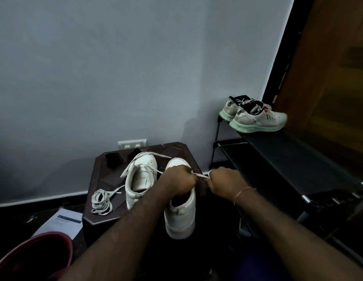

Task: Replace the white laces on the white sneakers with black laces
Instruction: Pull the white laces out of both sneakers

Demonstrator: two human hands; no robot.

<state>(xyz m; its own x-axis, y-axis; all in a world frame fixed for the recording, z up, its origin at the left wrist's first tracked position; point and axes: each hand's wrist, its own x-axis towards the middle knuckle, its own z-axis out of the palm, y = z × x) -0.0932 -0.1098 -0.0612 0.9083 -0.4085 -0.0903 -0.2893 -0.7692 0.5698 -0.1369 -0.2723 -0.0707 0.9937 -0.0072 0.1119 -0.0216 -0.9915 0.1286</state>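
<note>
Two white sneakers stand on a small dark stool (pixel 99 216). The left sneaker (pixel 140 180) still carries a loose white lace (pixel 129 168) through its eyelets. My left hand (pixel 179 182) grips the top of the right sneaker (pixel 180 218), which hangs over the stool's front edge. My right hand (pixel 225 182) pinches a white lace end (pixel 201 175) stretched out from that shoe. A removed white lace (pixel 101 201) lies coiled on the stool's left side. Two black lace bundles (pixel 113 159) sit at the stool's back.
A black shoe rack (pixel 288 159) stands at right with a pair of white-and-green running shoes (pixel 255 116) on its top shelf. A red tub (pixel 34 256) and a paper sheet (pixel 61 222) lie on the floor at lower left. A wall socket (pixel 132 144) is behind the stool.
</note>
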